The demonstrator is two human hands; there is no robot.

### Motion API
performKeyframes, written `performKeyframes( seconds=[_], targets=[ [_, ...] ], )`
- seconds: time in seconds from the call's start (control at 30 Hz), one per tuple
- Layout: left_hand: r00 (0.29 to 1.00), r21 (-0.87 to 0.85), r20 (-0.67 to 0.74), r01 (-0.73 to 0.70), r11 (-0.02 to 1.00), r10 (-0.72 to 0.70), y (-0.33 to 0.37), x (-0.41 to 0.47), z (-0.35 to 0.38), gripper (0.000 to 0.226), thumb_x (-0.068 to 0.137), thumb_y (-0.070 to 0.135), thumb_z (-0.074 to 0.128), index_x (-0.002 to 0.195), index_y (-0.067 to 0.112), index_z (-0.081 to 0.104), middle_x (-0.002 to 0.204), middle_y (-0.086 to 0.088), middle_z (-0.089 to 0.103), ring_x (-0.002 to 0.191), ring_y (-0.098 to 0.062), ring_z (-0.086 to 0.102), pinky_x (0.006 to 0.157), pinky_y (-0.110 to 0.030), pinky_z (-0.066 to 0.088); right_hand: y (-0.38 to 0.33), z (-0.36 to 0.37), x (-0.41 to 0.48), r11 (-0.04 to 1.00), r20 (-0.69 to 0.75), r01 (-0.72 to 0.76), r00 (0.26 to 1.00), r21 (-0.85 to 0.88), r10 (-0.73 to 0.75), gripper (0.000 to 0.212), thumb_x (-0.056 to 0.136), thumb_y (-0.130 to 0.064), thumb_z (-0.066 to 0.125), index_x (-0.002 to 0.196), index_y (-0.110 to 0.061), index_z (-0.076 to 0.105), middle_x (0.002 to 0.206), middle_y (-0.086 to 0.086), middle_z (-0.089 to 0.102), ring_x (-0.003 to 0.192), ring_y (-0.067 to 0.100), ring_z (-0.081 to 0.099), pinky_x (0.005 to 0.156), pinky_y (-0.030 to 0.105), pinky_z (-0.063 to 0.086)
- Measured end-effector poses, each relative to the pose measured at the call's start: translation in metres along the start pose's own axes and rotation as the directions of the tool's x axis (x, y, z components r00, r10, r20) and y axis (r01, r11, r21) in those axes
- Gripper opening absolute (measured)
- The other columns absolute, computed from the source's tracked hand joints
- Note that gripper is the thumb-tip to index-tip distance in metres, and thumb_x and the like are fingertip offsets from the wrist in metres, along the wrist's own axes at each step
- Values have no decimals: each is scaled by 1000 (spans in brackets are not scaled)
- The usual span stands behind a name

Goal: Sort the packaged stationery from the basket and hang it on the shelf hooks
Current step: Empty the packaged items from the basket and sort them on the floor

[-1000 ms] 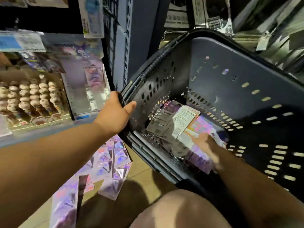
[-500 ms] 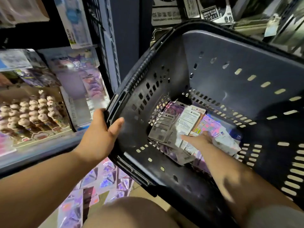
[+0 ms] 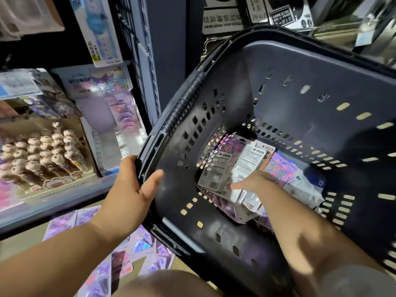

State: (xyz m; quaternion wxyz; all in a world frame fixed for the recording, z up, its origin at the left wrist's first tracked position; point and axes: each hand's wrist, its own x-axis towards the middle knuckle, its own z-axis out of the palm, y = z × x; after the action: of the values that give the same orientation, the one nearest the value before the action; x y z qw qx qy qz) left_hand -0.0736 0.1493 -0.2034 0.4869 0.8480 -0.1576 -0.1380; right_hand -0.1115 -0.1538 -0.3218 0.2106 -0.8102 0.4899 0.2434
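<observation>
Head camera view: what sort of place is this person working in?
Probably a stationery or gift shop: a shopping basket holds carded packets, a display box of novelty pens sits on a shelf, and a boxed item hangs above.

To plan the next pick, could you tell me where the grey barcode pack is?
In the head view, the grey barcode pack lies atop the pile in the basket, left of the right hand.

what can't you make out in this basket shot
Head view:
Whether the right hand grips a grey-backed card packet: its own back hides most fingertips.
Lower purple packets in the dark plastic basket: mostly covered by upper ones and the right forearm.
Packet print: too small, blurred.
</observation>
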Motion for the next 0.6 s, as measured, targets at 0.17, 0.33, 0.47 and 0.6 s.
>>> performKeyframes(
  seconds=[0.17,0.33,0.47,0.6],
  targets=[
    [1000,9,-1,-2,1000,2,-3,0,0,81,75,57,45,143,16,26,131,-5,51,112,-22,52,96,-34,39,0,5,-2,993,-27,65,998,102,-62,126,56,-60,85,149,-4,21,149,20,37,130,39,43,103,46,45],
    [1000,-25,20,13,1000,-12,-4,0,-2,78,78,54,46,143,17,25,135,-5,50,120,-21,50,103,-37,39,-12,-4,-5,960,46,176,981,217,-191,87,56,-49,86,131,-24,48,126,-3,56,117,27,54,93,32,45],
    [1000,-9,1,10,1000,-10,-2,0,0,70,85,47,48,143,14,26,130,-7,51,112,-20,50,92,-28,36,-11,5,22,919,78,249,955,307,-285,93,43,-43,89,126,-23,52,124,-3,60,115,24,56,98,41,47],
    [1000,-3,-4,21,1000,-21,-3,-1,1,70,84,48,47,142,14,28,128,-6,51,113,-21,50,92,-27,35,-12,0,-5,902,87,254,950,350,-301,62,75,-20,79,130,-14,50,125,4,57,116,23,52,94,32,42]
  ],
)
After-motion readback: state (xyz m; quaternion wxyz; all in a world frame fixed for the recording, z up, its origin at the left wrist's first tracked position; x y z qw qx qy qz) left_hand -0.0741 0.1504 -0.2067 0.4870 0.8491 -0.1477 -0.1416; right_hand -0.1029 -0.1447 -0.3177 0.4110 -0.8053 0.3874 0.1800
